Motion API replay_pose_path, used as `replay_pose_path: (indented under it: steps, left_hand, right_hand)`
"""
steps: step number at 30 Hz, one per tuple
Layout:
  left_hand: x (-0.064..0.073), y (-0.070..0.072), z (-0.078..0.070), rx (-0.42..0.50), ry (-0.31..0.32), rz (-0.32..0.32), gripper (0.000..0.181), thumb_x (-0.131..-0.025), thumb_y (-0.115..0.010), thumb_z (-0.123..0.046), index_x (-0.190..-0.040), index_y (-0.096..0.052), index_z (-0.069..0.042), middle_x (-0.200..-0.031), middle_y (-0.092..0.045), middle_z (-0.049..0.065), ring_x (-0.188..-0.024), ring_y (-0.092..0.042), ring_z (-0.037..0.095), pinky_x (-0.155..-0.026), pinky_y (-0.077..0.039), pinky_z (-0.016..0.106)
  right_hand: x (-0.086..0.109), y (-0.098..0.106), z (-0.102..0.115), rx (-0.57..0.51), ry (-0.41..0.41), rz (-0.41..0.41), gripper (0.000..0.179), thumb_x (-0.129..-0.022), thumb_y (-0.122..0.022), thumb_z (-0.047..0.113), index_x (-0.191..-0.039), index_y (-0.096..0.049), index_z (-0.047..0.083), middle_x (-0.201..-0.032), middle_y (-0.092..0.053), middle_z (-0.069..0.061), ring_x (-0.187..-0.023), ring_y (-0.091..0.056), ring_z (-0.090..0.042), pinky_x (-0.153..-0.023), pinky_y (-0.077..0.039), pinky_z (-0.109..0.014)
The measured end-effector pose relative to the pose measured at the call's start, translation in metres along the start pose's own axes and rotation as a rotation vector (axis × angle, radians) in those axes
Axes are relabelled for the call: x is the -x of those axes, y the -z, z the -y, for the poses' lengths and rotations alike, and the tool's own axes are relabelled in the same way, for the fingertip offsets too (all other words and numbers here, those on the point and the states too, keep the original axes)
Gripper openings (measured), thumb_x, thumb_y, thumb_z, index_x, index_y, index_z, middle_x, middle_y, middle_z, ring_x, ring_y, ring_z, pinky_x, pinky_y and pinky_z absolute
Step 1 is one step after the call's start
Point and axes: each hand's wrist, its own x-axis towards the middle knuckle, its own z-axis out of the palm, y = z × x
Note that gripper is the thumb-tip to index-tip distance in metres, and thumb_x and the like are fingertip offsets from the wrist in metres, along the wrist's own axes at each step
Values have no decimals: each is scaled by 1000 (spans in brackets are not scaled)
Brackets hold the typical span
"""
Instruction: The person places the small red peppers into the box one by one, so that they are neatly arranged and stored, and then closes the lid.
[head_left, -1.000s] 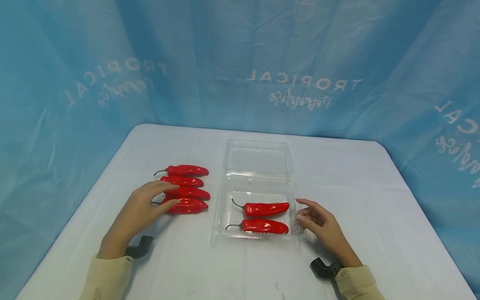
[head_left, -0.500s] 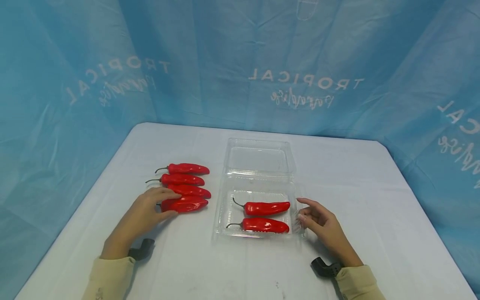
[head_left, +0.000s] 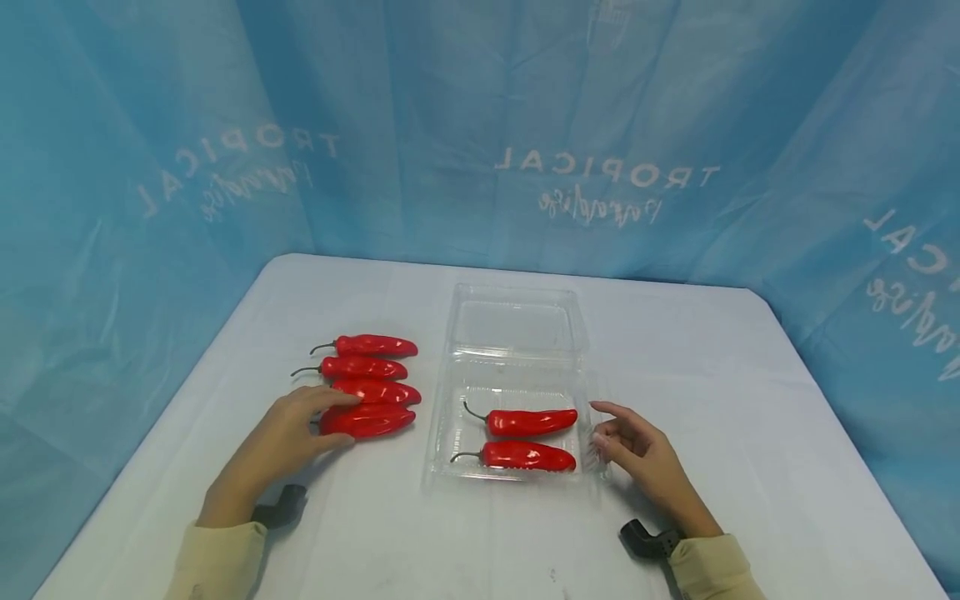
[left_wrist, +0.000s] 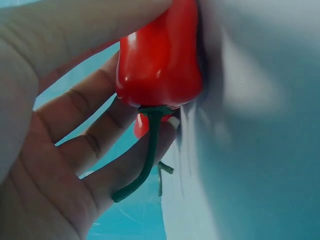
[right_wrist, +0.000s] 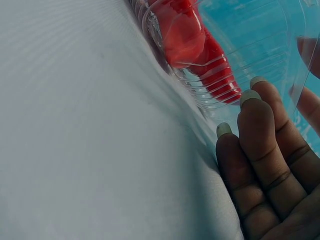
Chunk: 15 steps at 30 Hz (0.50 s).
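In the head view, my left hand (head_left: 288, 433) grips the nearest red chili pepper (head_left: 375, 422) of a row, thumb on its near side and fingers across its far side. The left wrist view shows that chili pepper (left_wrist: 160, 70) low against the cloth, its green stem (left_wrist: 151, 150) hanging beside the palm. My right hand (head_left: 645, 458) holds the right edge of an open clear plastic container (head_left: 517, 377). From the right wrist, curled fingers (right_wrist: 257, 122) touch its ribbed side wall. Two chili peppers lie inside, an upper one (head_left: 532, 422) and a lower one (head_left: 528, 456).
Three more chili peppers lie at the left: a far one (head_left: 377, 345), a middle one (head_left: 365, 367) and one (head_left: 386, 392) right beside the gripped pepper. The container's hinged lid (head_left: 516, 325) lies back flat. A white cloth (head_left: 675, 350) covers the table; a blue curtain (head_left: 450, 125) surrounds it.
My left fingers have closed around the nearest chili pepper, which has shifted slightly toward me and left and turned a little. The right hand and the container have stayed put.
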Motion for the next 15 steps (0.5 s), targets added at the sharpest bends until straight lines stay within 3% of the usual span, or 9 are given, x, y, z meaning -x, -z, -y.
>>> replay_pose_path:
  steps: [8, 15]
  left_hand:
    - [-1, 14, -6, -15, -23, -32, 63, -73, -94, -19, -131, -69, -14, -126, -67, 12, -111, -61, 32, -81, -62, 47]
    - [-10, 25, -17, 23, -80, -32, 56, -79, -90, -19, -131, -70, -14, -127, -68, 11, -115, -59, 34, -82, -61, 49]
  right_hand:
    - [0, 1, 0, 18, 10, -10, 47, -98, -70, 12, -143, -56, 12, -104, -68, -13, -79, -67, -21, -72, -60, -28]
    - [2, -1, 2, 14, -28, -9, 48, -98, -70, 15, -144, -56, 13, -106, -69, -13, -81, -68, -22, -74, -60, -29]
